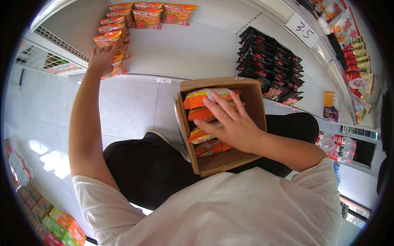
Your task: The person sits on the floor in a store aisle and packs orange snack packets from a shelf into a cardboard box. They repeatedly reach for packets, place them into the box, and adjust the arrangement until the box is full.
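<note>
An open cardboard box rests on my lap, with several orange and yellow snack bags stacked inside. Over these bags my right hand is spread, fingers apart, its fingertips at the upper bags; whether they press on them I cannot tell. My left hand reaches to the white shelf at the upper left, at the front of a row of orange snack bags. Its fingers touch or nearly touch a bag there, and its grip is partly hidden. More orange bags stand along the back of the shelf.
Black snack bags fill rows on the shelf's right part. A higher shelf edge with a price card juts in at the upper right. A wire rack stands at left. Colourful cartons sit at the lower left on the floor.
</note>
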### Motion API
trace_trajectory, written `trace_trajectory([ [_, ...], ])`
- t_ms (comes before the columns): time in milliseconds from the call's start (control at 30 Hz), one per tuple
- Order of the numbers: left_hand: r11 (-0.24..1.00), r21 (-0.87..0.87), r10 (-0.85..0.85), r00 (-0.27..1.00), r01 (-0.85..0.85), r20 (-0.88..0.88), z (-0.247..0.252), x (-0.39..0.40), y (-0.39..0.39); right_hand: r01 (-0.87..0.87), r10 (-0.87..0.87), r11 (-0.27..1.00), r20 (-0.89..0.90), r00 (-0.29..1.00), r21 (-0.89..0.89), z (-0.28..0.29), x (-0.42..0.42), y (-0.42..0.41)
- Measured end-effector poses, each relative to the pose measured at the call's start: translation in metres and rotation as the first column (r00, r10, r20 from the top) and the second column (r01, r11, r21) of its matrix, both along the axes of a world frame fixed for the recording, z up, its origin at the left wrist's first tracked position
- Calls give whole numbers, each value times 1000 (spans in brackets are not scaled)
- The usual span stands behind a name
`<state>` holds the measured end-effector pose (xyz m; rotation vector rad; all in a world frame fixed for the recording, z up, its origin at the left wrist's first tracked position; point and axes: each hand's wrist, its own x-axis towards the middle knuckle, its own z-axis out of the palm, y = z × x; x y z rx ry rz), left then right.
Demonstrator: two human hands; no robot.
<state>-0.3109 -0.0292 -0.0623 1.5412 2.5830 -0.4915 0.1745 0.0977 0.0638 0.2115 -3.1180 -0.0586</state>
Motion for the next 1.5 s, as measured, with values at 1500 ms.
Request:
trace_trajectory([
  [1500, 971, 189, -236, 678, 144, 696, 246, 381, -20, 299, -224, 853, 217, 950, -428, 68, 81, 122],
])
